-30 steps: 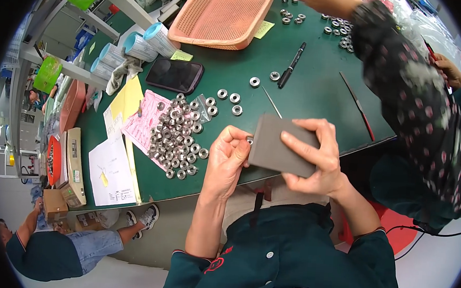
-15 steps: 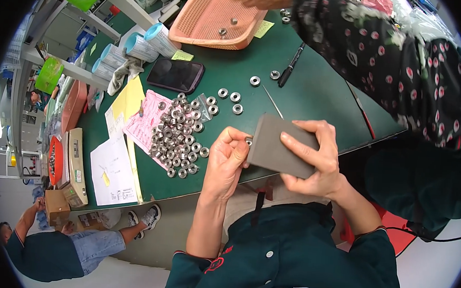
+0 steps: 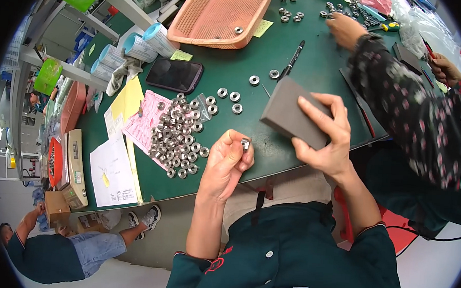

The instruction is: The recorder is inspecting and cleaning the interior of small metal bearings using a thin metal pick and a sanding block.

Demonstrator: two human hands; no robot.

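My left hand (image 3: 226,162) pinches a small metal ring (image 3: 245,144) between thumb and fingertips, close to the table's front edge. To its right, my right hand (image 3: 330,135) grips a flat dark-grey rectangular block (image 3: 296,112), which is tilted and held apart from the ring. The block's material cannot be made out. A heap of shiny metal rings (image 3: 175,132) lies left of my left hand, partly on a pink sheet (image 3: 142,127). Several single rings (image 3: 236,108) lie between the heap and the block. Behind the block, a thin pointed rod (image 3: 266,91) is mostly hidden.
A pink mesh basket (image 3: 195,37) stands at the back, with a ring inside. A phone (image 3: 175,76) and a black marker (image 3: 292,60) lie on the green table (image 3: 225,63). On the right, a co-worker's hand (image 3: 346,31) reaches toward more rings. A scale (image 3: 76,160) stands left.
The block has moved up and away from my left hand, so the ring in my fingers now shows. The co-worker's hand has moved from above the basket to the rings at the back right.
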